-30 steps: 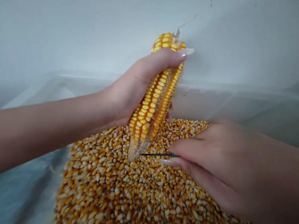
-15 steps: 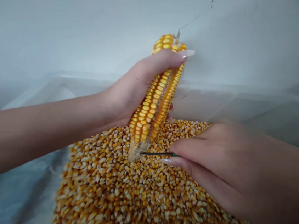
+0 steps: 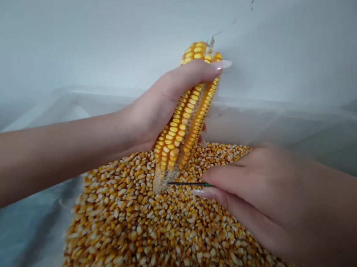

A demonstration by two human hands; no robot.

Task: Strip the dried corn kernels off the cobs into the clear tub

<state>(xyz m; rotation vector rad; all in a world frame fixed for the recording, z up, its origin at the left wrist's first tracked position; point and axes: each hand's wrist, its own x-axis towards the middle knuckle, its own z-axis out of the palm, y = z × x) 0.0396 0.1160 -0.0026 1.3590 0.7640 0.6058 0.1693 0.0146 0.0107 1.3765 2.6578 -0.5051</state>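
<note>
From my remote seat I see the left hand (image 3: 160,110) wrapped around one corn cob (image 3: 181,127). The thumb lies across the front of the cob and ends in a long pale nail, while the other fingers are mostly hidden behind it. The grasp is firm and sits on the upper half of the cob.

The cob is tilted, with its top leaning right and away and its lower end resting on a heap of loose kernels (image 3: 138,239). It carries tidy rows of yellow-orange kernels. A narrow bare strip runs down its length between the rows, and the lower end is stripped to a pale, rough core. A dry wisp sticks out at the very top.

To the lower right of the cob, the right hand (image 3: 267,192) is closed in a pinch on one thin dark pick (image 3: 187,184). A bit of green shows where the pick meets the fingertips. It lies almost level, and its point touches the bare lower end of the cob.

I count two hands, one cob and one pick. The kernels are far too many to count, and they spread below and around the foot of the cob in a single heap. The heap sits in one clear plastic tub (image 3: 291,115), whose rim passes behind the cob. Beyond the cob rises a plain pale wall (image 3: 91,32).
</note>
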